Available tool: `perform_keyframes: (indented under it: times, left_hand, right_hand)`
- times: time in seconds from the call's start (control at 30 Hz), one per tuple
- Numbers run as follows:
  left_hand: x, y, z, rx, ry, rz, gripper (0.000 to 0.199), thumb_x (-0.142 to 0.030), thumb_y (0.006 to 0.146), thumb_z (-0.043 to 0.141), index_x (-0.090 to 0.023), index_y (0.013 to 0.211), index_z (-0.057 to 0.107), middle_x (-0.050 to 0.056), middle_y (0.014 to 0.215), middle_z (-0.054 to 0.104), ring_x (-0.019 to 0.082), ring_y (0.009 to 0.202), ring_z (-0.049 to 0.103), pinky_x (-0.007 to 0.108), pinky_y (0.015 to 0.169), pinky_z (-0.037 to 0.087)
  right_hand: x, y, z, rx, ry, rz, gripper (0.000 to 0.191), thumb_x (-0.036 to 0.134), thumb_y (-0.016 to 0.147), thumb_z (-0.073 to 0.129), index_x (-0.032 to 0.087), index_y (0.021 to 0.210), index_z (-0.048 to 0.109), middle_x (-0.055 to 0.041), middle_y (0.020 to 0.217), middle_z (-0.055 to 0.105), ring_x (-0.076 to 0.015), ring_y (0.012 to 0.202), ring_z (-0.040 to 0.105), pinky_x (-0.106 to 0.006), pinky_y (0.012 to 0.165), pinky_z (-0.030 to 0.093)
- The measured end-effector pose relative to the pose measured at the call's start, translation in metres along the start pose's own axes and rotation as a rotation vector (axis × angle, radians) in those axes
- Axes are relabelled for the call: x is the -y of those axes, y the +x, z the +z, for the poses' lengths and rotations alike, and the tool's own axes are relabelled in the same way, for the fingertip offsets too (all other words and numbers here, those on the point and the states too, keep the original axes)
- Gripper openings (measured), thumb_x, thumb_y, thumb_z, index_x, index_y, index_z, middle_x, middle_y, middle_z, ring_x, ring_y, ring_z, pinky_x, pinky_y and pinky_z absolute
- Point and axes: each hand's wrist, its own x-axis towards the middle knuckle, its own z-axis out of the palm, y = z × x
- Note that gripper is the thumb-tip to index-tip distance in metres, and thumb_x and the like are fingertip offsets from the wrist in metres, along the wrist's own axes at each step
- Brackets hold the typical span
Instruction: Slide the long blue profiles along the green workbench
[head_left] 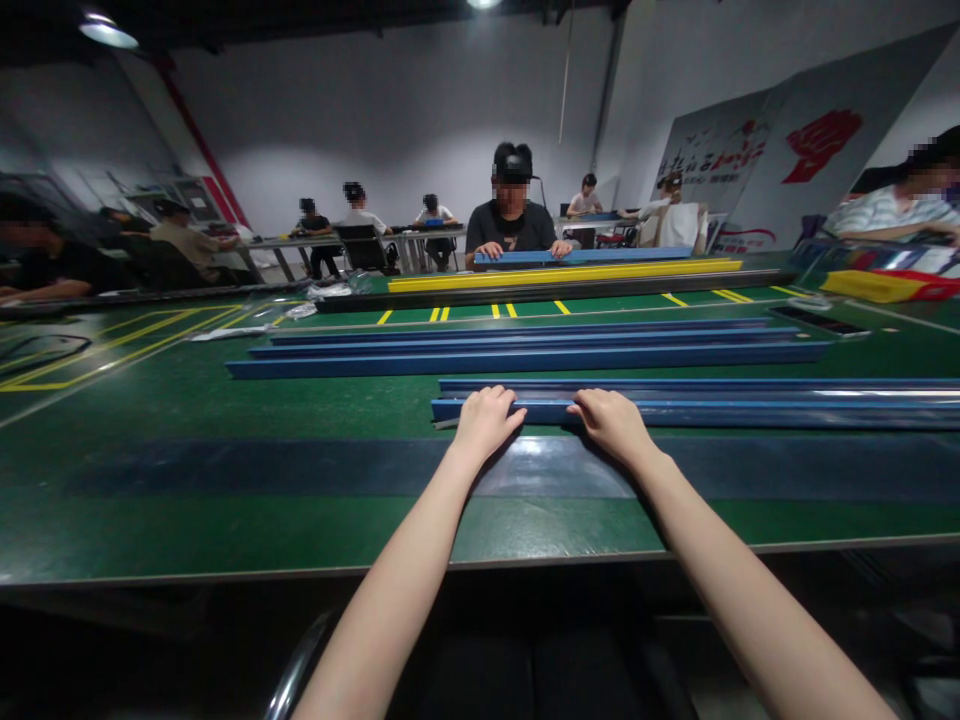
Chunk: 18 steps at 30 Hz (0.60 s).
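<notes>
Presently, left grip [487, 418] and right grip [611, 418] clasp the near blue rail [551, 412] on the bench [187, 540]; farther blue rails [540, 357] lie unheld, completion indeterminable

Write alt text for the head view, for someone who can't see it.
Left hand and right hand hold a long blue rail on a green table. Beyond lie more blue rails, a black rail and a yellow rail; a co-worker is opposite.

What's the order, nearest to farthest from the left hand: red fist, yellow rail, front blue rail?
1. Front blue rail: touching the left hand.
2. Yellow rail: ahead, across the table.
3. Red fist: far off to the right, on the banner.
</notes>
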Motion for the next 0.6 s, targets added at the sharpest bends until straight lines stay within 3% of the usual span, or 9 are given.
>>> perform_keyframes:
  times: [0.23, 0.6]
  left_hand:
    - [0.0, 0.002, -0.004, 0.023, 0.007, -0.041, 0.029, -0.041, 0.086, 0.044, -0.019, 0.088, 0.062, 0.005, 0.091, 0.063, 0.018, 0.088, 0.058, 0.026, 0.076, 0.043]
    - [0.016, 0.003, -0.013, 0.051, 0.034, -0.236, 0.039, -0.041, 0.089, 0.035, -0.017, 0.085, 0.066, 0.008, 0.088, 0.066, 0.02, 0.083, 0.062, 0.029, 0.073, 0.043]
  right_hand:
    - [0.004, 0.003, -0.001, 0.026, 0.019, 0.023, 0.022, 0.03, 0.088, 0.041, 0.019, 0.085, 0.059, -0.0059, 0.086, 0.065, -0.0174, 0.081, 0.055, -0.026, 0.066, 0.028]
    - [0.032, 0.024, 0.0, 0.097, 0.055, 0.018, 0.023, 0.034, 0.088, 0.04, 0.022, 0.085, 0.059, -0.0033, 0.087, 0.066, -0.0165, 0.081, 0.057, -0.026, 0.064, 0.028]
